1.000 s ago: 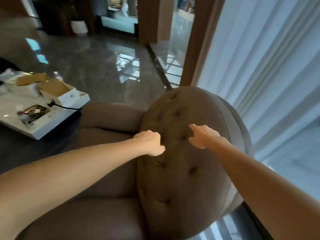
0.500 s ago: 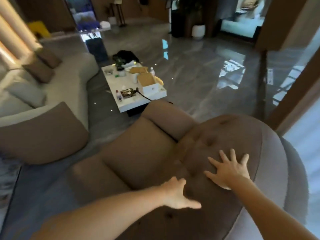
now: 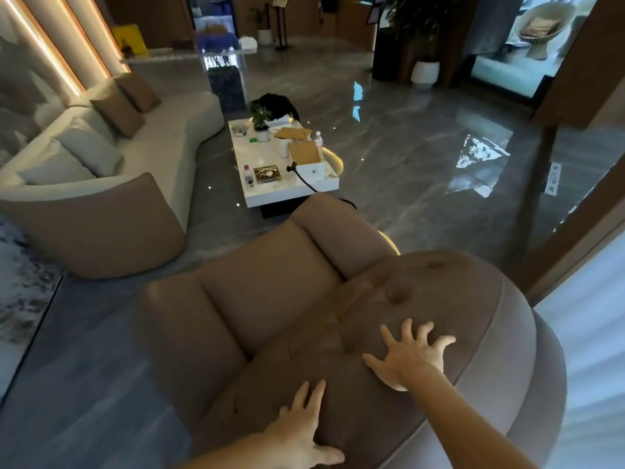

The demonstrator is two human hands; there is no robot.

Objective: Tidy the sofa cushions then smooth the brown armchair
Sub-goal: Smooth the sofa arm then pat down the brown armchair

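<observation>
The brown armchair (image 3: 270, 292) fills the lower middle, seen from behind its tufted backrest (image 3: 422, 306). My right hand (image 3: 411, 355) lies flat on the backrest with fingers spread. My left hand (image 3: 301, 431) rests open on the backrest's lower left part, fingers pointing up. Neither hand holds anything. At the left, the pale curved sofa (image 3: 162, 143) carries two brown cushions (image 3: 118, 110) and two grey cushions (image 3: 84, 147) along its back.
A white coffee table (image 3: 267, 194) with boxes, bottles and a small plant stands beyond the armchair. Around it spreads glossy dark floor (image 3: 422, 170). A patterned rug (image 3: 20, 282) lies at the left. A wooden frame and pale curtain (image 3: 595, 316) are close on the right.
My view swung left from the window to the room. Both hands went from curled on the backrest to flat and spread; the left hand slid lower on the backrest.
</observation>
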